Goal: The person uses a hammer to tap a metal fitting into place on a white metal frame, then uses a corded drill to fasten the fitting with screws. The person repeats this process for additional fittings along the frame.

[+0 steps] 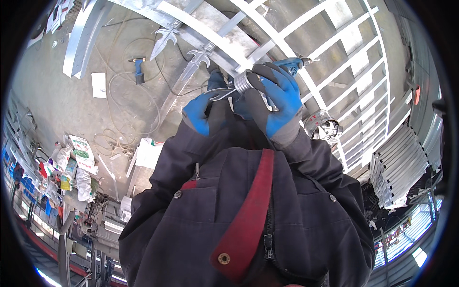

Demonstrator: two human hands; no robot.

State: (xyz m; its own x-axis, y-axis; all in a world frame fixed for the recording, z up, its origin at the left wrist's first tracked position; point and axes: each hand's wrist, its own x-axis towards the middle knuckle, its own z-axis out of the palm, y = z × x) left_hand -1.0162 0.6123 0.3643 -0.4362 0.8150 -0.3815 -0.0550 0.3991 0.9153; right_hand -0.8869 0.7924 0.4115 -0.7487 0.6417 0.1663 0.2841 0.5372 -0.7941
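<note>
Both gloved hands' fingers grip a metal ornament (239, 85): left hand (201, 111), right hand (277, 98).

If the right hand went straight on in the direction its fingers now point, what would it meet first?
The right hand, gripping a small ribbed metal piece, points toward the left hand. It would probably meet that gloved hand first, since the two sit close together; beyond lies the grey metal gate. Depth is unclear.

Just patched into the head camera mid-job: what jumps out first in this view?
Centre frame, two blue-and-grey gloved hands, left hand and right hand, grip a silvery metal fitting together. Behind them a pale metal gate with spearhead finials lies flat; a blue power drill sits on the floor, upper left.
</note>
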